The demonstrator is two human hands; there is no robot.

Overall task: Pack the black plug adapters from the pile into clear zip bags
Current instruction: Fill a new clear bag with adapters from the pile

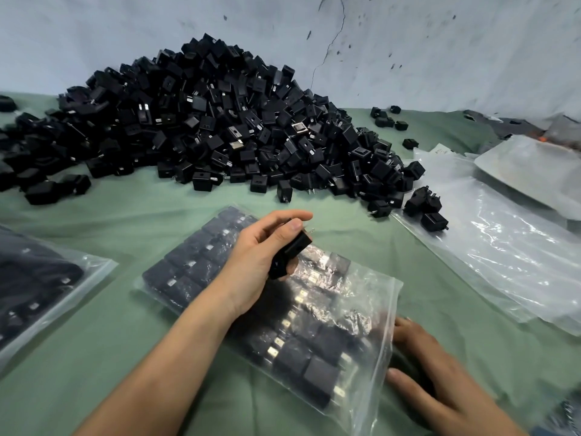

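Left hand [257, 256] is curled around a couple of black adapters [294, 247], holding them just above the zip bag [377, 309], which lies flat on the green surface [157, 221] under both hands. It's already lined with rows of adapters. Right hand [440, 372] rests with fingers loosely spread at the bag's right edge. The big pile [220, 121] sits beyond the hands, a filled bag [94, 269] lies left of the left hand, and empty bags [503, 247] lie off to the right.
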